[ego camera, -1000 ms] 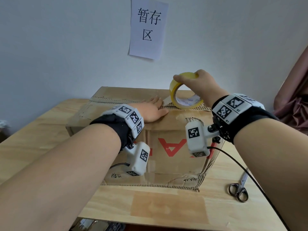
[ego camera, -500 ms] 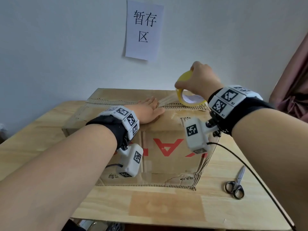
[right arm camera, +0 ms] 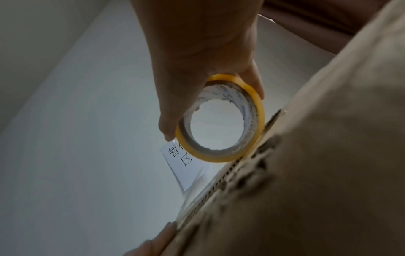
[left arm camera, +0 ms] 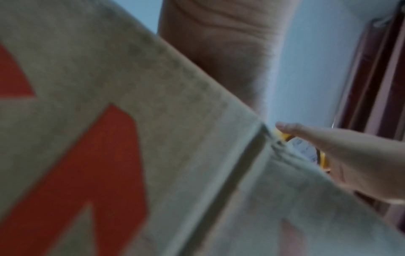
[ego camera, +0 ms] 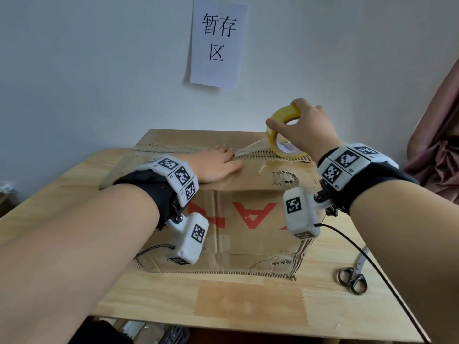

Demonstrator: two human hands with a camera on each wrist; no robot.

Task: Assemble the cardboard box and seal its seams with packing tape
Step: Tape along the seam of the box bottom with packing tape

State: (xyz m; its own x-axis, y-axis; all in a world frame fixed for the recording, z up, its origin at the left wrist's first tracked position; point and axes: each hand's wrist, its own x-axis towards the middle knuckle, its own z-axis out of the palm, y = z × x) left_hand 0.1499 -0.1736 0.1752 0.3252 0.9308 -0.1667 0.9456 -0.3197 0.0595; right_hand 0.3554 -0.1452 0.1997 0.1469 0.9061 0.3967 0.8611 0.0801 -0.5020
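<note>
The right hand [ego camera: 308, 127] is curled round the tape roll [ego camera: 283, 135], which has been drawn rightward along the top seam of the cardboard box [ego camera: 248, 219] since a second ago — a clear strip [ego camera: 250, 148] is now stretched from roll to seam. The strip's start is pinned by the left hand [ego camera: 216, 165], fingers flat (pressed on the flaps). The seam is judged partly taped; scissors [ego camera: 354, 276] lie unused on the table [ego camera: 248, 306].
</note>
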